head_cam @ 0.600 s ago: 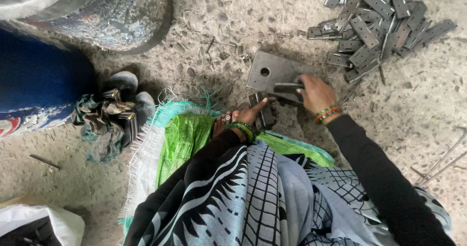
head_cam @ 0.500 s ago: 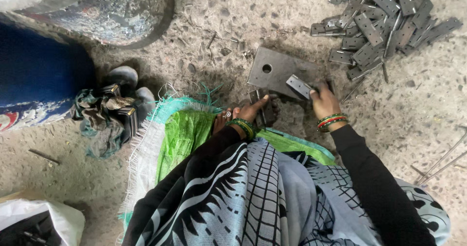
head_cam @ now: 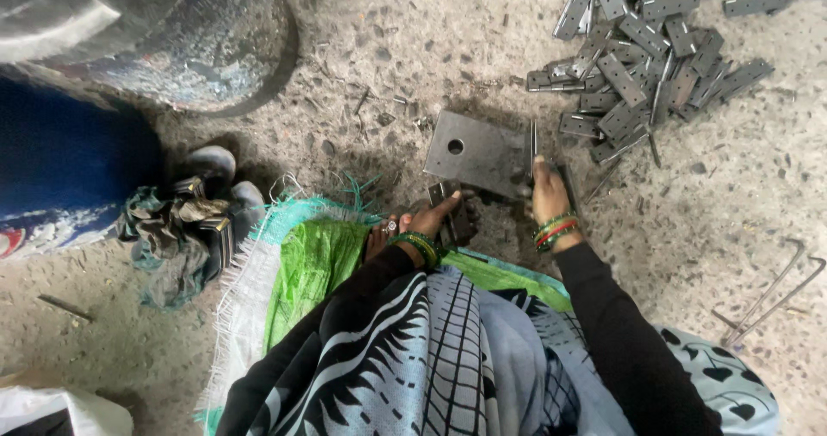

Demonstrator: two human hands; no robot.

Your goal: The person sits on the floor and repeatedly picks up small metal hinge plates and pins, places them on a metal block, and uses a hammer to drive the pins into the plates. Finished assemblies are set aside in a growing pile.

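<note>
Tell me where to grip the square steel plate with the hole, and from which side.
Grip the square plate by its bare left edge, coming from the left. It lies flat on the floor; the right hand crowds its right edge, the left hand sits at its near edge, and the strip pile lies beyond.

you sat over a rough concrete floor [head_cam: 706,229], grey, pitted and speckled with small stones and grit. a big round metal drum [head_cam: 172,31] stood at the upper left, its worn base resting on the floor. below it was a blue container [head_cam: 60,160] in shadow. a crumpled rag [head_cam: 164,238] lay beside that. a green woven sack [head_cam: 301,264] with a frayed white edge was spread under you. two bent wire rods [head_cam: 775,289] lay at the right. the light was flat and dim.
</note>
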